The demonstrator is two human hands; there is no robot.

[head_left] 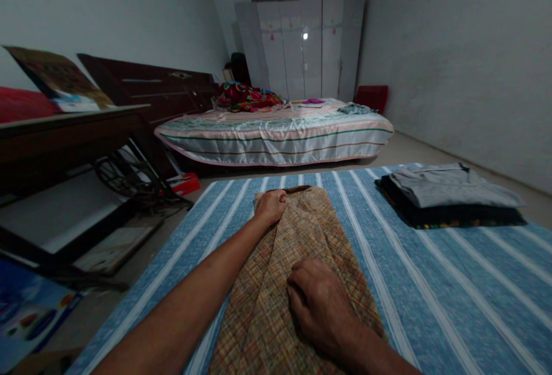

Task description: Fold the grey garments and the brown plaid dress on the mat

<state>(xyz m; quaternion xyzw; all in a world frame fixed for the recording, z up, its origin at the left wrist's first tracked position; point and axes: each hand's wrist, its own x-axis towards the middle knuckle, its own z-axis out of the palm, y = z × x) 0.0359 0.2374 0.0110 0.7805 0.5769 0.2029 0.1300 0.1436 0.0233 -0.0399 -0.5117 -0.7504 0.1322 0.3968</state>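
Observation:
A brown and yellow plaid garment [297, 237], folded into a long strip, lies on the blue striped bed cover [388, 283] right in front of me. At its far end is a dark opening edge, and whether it is a shirt or trousers I cannot tell. My left hand [271, 205] is closed on the far left corner of the cloth, by that edge. Nearer to me, my right hand [321, 300] rests on the middle of the garment with its fingers curled. Its fingertips are hidden, so what they grip, if anything, does not show.
To the right lies a stack of folded clothes [452, 191], grey on top of black. Beyond stands a bed [276, 139] with a red flowered blanket [250, 96]. A table with a treadle base [73, 127] is at the left, above a blue box [30, 312].

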